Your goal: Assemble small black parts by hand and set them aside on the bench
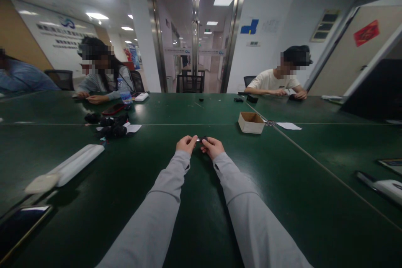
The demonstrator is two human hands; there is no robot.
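Note:
Both my arms, in light grey sleeves, reach out over the green table (201,201). Between my hands is a small black piece with a shiny silver end (203,138), too small to name for certain. My left hand (186,145) pinches its silver end between thumb and finger. Closed around the black part is my right hand (214,148), with the thumb on top and the other fingers curled below. The fingers partly hide the piece. Ahead and to the right of my hands, a small open cardboard box (251,127) rests on the table.
Left lie a bundle of black items (114,125), a red-edged phone (113,109), a water bottle (125,92), a long white case (81,163) and another phone (23,230). White paper (289,126) lies beyond the box. Co-workers sit at the far side, one (273,81) handling small parts.

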